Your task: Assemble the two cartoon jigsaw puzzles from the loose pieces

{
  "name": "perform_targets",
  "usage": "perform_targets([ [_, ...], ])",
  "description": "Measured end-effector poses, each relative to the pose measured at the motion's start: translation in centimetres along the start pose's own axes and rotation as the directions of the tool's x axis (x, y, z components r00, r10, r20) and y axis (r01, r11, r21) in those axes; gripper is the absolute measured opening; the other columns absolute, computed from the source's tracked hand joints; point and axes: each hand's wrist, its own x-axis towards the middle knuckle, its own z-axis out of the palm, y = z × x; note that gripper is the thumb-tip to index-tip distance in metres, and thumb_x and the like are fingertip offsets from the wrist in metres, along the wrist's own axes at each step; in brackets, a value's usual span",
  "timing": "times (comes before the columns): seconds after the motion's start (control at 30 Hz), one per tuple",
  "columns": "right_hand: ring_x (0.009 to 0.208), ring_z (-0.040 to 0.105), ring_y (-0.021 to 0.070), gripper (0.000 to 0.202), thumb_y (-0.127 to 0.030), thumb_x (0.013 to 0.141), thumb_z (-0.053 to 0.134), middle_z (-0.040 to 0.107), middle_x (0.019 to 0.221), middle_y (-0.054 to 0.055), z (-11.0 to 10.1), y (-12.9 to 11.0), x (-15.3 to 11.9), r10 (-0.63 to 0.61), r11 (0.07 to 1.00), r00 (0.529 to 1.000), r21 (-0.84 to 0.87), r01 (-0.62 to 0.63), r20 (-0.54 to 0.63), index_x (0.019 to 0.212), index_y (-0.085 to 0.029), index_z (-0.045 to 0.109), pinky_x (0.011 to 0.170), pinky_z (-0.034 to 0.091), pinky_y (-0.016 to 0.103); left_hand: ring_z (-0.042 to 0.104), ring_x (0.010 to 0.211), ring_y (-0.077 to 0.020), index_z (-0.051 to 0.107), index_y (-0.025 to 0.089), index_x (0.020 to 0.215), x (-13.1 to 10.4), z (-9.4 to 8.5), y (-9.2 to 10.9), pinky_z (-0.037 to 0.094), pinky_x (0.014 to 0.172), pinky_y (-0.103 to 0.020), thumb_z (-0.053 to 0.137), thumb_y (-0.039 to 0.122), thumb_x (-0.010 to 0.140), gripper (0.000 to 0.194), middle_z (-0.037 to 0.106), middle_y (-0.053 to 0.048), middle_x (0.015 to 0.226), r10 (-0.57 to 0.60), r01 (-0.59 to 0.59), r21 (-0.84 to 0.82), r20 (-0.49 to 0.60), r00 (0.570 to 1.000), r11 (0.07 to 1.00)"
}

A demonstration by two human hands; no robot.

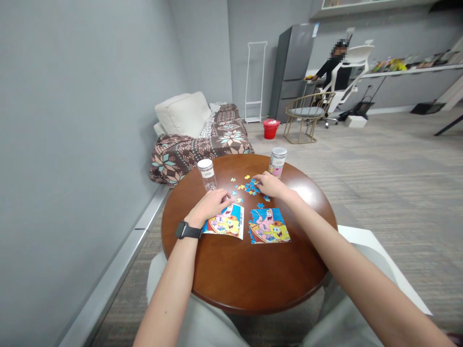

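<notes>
A round, glossy brown wooden surface [249,284] carries everything, with a broad strip of wood between its near rim and the two pictures, and another stretch right of the right forearm. The partly built, brightly coloured cartoon jigsaw [269,230] lies right of centre, its left edge ragged, its near edge straight. A narrow gap separates it from the printed paper sheet with a matching cartoon [227,224] on its left. Small loose blue and yellow jigsaw pieces [252,188] lie beyond both, densest by the right hand [271,185]. A clear cylindrical jar with a pale lid [208,177] and a pink-patterned cylindrical jar with a silvery lid [277,164] stand toward the far side.

The left hand [214,205] covers the sheet's upper left part, its grip loosely bent; whether it holds anything cannot be told. The right grip's fingertips reach the heap, hiding some pieces; whether one is pinched is unclear. The right hand also hides the pink-patterned jar's base. The view cuts off both forearms.
</notes>
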Motion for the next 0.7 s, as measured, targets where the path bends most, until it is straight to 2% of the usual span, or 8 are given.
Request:
perform_targets([
  [0.2, 0.1, 0.064, 0.0193, 0.034, -0.02, 0.086, 0.058, 0.064, 0.116, 0.013, 0.7, 0.8, 2.3, -0.072, 0.996, 0.994, -0.041, 0.075, 0.078, 0.119, -0.018, 0.067, 0.091, 0.044, 0.023, 0.059, 0.08, -0.0182, 0.063, 0.018, 0.093, -0.1, -0.2, 0.3, 0.044, 0.074, -0.029, 0.047, 0.041, 0.092, 0.027, 0.064, -0.005, 0.088, -0.002, 0.002, -0.005, 0.011, 1.0, 1.0],
  [0.33, 0.098, 0.065, 0.0178, 0.028, -0.02, 0.082, 0.065, 0.067, 0.114, 0.011, 0.2, 0.6, 2.8, -0.06, 0.997, 0.992, -0.032, 0.064, 0.113, 0.109, -0.016, 0.071, 0.085, 0.045, 0.02, 0.058, 0.077, -0.0174, 0.063, 0.018, 0.092, -0.2, -0.4, 0.5, 0.043, 0.072, -0.029, 0.048, 0.04, 0.092, 0.027, 0.063, -0.004, 0.086, -0.009, 0.009, -0.013, 0.017, 1.0, 1.0],
  [0.53, 0.086, 0.069, 0.0155, 0.016, -0.014, 0.079, 0.064, 0.075, 0.094, 0.007, -0.5, -0.4, 3.2, -0.042, 0.999, 0.984, -0.019, 0.046, 0.176, 0.09, -0.014, 0.076, 0.072, 0.047, 0.017, 0.057, 0.075, -0.0169, 0.063, 0.018, 0.09, -0.2, -0.4, 0.4, 0.042, 0.07, -0.028, 0.049, 0.04, 0.092, 0.027, 0.063, -0.004, 0.085, -0.015, 0.015, -0.021, 0.016, 1.0, 1.0],
  [0.7, 0.097, 0.067, 0.0203, 0.021, -0.016, 0.079, 0.062, 0.07, 0.112, 0.013, -0.6, -1.0, 2.6, -0.024, 0.999, 0.993, -0.031, 0.028, 0.117, 0.096, -0.013, 0.074, 0.078, 0.048, 0.02, 0.058, 0.076, -0.0174, 0.063, 0.018, 0.09, -0.2, -0.2, 0.3, 0.043, 0.071, -0.028, 0.049, 0.04, 0.091, 0.026, 0.064, -0.004, 0.085, -0.017, 0.017, -0.022, 0.016, 1.0, 1.0],
])
